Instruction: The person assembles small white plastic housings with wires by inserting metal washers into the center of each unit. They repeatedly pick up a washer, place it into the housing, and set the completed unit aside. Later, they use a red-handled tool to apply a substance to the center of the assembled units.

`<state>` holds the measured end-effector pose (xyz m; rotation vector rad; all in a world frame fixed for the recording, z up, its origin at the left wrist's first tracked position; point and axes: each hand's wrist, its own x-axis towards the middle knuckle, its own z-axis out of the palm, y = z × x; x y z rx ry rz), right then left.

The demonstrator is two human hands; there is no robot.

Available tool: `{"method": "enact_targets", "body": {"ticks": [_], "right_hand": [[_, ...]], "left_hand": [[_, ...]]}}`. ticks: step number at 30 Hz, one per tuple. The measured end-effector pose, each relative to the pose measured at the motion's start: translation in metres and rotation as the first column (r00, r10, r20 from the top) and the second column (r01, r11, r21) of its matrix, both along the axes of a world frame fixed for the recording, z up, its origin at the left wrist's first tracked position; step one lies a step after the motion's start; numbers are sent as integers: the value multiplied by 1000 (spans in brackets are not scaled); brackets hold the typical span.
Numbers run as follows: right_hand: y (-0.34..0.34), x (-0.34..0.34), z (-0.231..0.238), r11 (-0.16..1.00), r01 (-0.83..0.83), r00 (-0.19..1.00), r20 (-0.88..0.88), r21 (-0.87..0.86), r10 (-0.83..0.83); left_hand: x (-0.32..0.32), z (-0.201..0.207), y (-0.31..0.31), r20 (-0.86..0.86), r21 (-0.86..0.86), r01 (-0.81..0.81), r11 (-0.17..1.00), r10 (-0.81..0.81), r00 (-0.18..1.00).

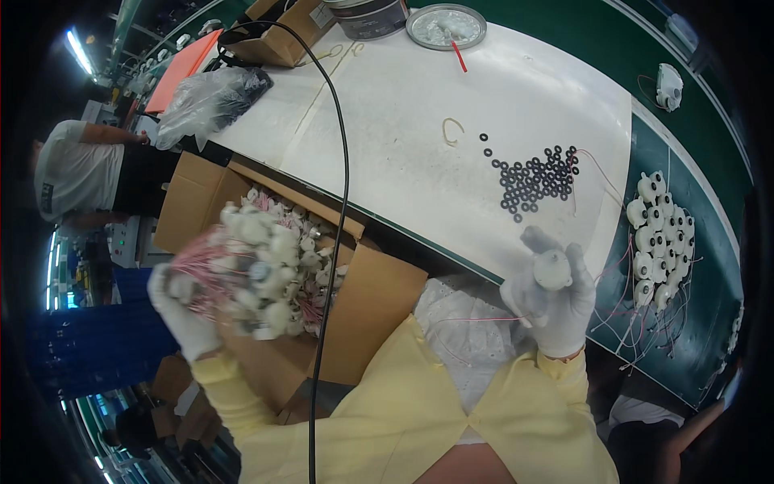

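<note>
My left hand [181, 310], in a white glove, grips a big bunch of small white round parts [258, 270] by their pink wires, held above an open cardboard box [379, 290] with more such parts inside. My right hand [552, 298], also gloved, is closed around one white round part [553, 269] with a thin pink wire trailing down toward my lap. It hovers at the near edge of the white table sheet [419, 121], just below a cluster of small black rings [536, 181].
White wired parts [657, 242] lie in rows on the green surface at right. A metal dish [445, 26], a grey tub [372, 16], a plastic bag [210, 101] and a carton stand at the far end. A black cable [343, 202] hangs across. Another person [76, 173] stands left.
</note>
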<state>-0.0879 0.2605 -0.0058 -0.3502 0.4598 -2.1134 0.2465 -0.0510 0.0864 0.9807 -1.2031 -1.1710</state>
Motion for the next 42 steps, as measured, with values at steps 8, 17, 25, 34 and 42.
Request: {"method": "enact_targets", "body": {"ticks": [8,17,25,34,42], "right_hand": [[15,4,8,957,42,993,-119,288,-7],[48,8,42,848,36,963,-245,529,112],[32,-15,77,492,508,774,-625,707,99],[-9,-49,60,386,606,549,-717,696,430],[-26,-46,53,266,753,398,-738,602,544]], "left_hand": [[-86,102,-78,-28,-279,136,951,-149,988],[-202,5,-154,108,-20,380,925,-376,920],[-279,-19,-161,-75,-54,587,808,-590,804],[-259,-67,-162,471,-270,564,781,-404,784],[-243,-94,-149,646,-753,588,296,505,573]]}}
